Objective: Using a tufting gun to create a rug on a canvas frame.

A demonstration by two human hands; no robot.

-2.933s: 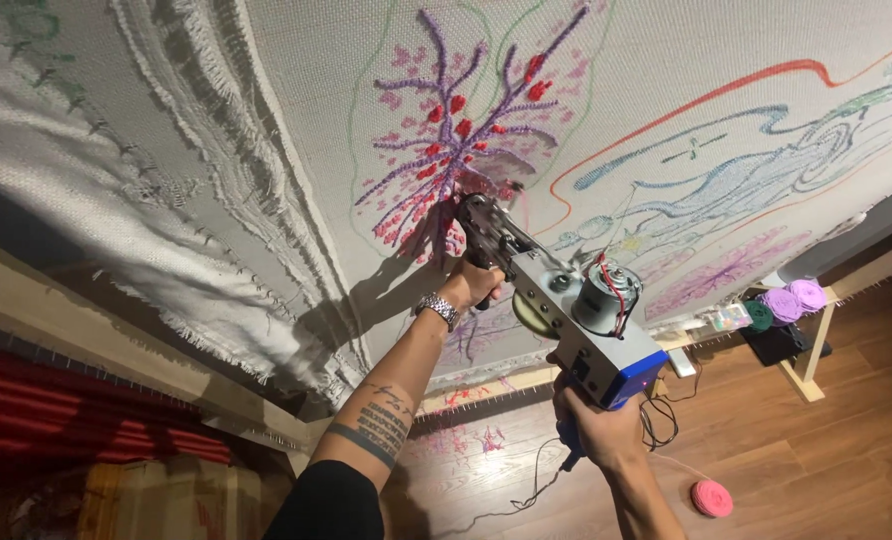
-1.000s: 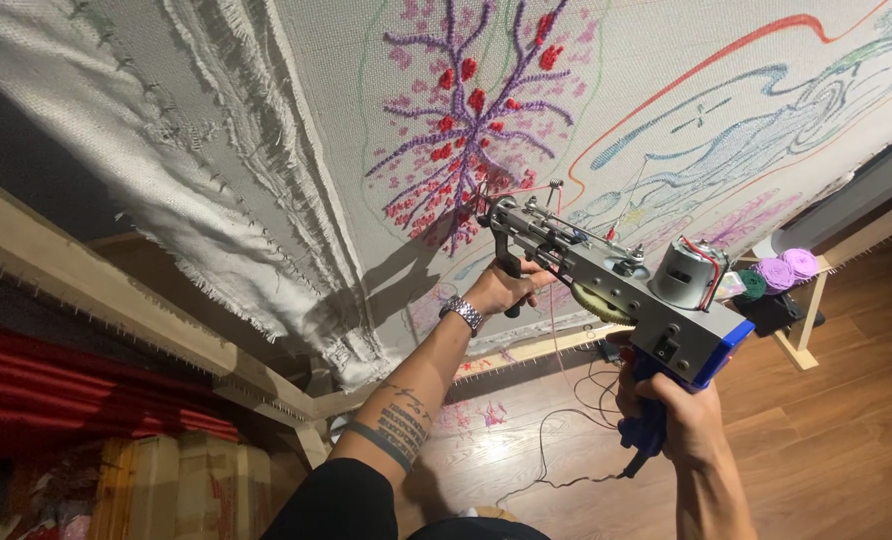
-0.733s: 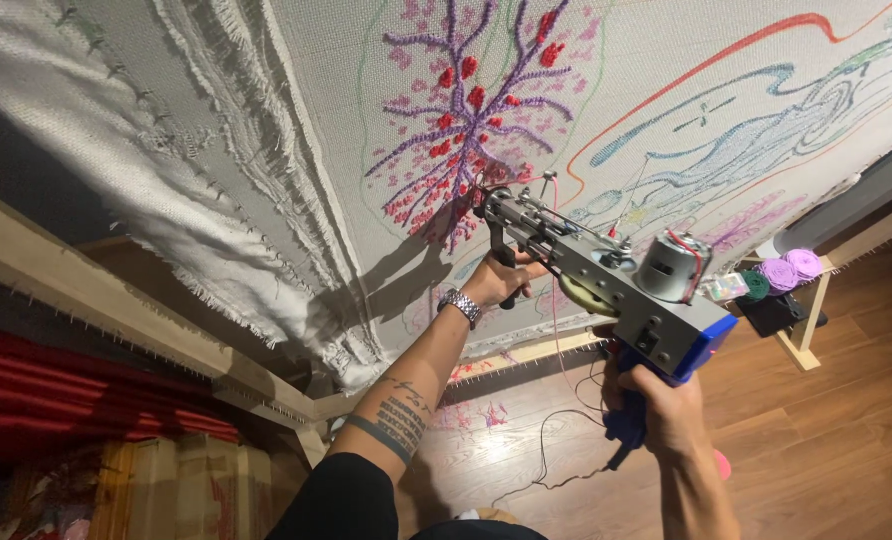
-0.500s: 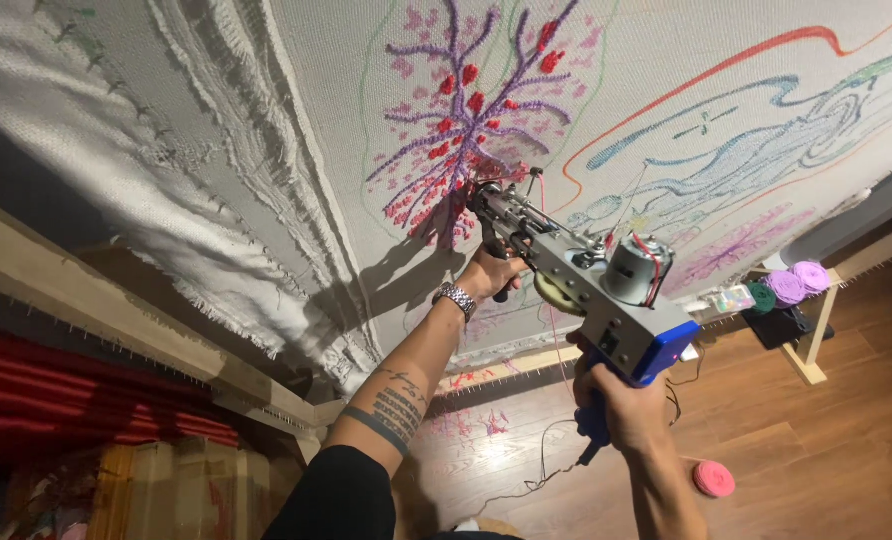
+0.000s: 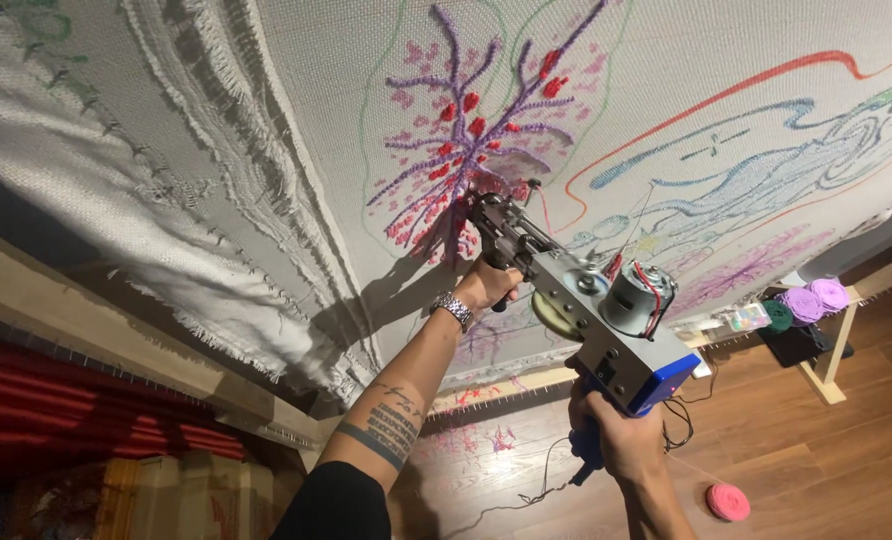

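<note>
I hold a grey and blue tufting gun [image 5: 586, 300] against a stretched white cloth [image 5: 296, 110]. My left hand [image 5: 488, 282], with a metal watch on the wrist, grips the front handle just behind the needle. My right hand [image 5: 616, 440] is closed around the blue rear grip. The needle tip [image 5: 478, 205] presses into a tufted purple branching shape with red and pink spots [image 5: 471, 140]. Coloured outline drawings [image 5: 766, 150] cover the cloth to the right.
A wooden frame beam [image 5: 86, 330] holds the cloth at the left. Purple and green yarn cones [image 5: 806, 300] sit on a small wooden stand at the right. A pink yarn ball [image 5: 728, 500] and a black cable [image 5: 536, 490] lie on the wooden floor.
The gun has swung left and up along the purple shape, its tip now on the pink patch at the lower left branch. Both hands keep their grip.
</note>
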